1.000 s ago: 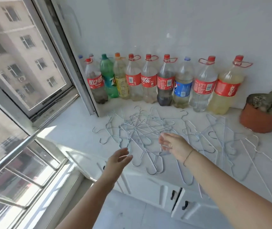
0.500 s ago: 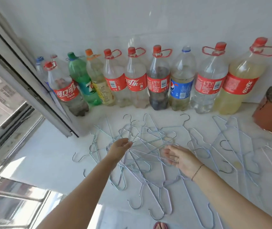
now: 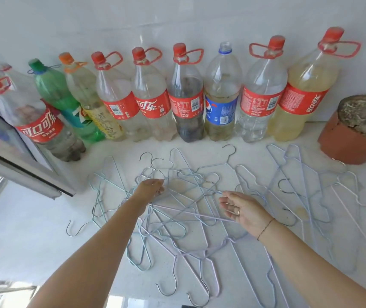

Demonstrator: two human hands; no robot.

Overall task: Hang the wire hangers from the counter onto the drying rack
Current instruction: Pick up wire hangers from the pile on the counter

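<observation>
The wire hangers are spread flat on the white counter. Most are knotted into one pile at the centre, and a looser group is laid out toward three o'clock. A row of bottles is lined up against the wall at twelve o'clock of the pile. A flowerpot is set at two o'clock, and a window frame juts in at nine o'clock. The drying rack is not in view.

The left hand is lowered onto the pile's ten o'clock edge with its fingers curled down among the wires; whether a wire is actually pinched cannot be told. The right hand is held at the pile's three o'clock edge, palm turned partly up, fingers loosely extended, nothing gripped.

The step in hand is judged to be the picking of one hanger out of the tangle. The hanger is best taken by the neck just below the hook and raised slowly, while the rest are pressed down by the free hand. Hooks caught in neighbouring frames should be turned out rather than pulled. Otherwise several may be dragged along and swept off the six o'clock edge or knocked against the bottles. The looser hangers toward three o'clock could probably be freed with less trouble.
</observation>
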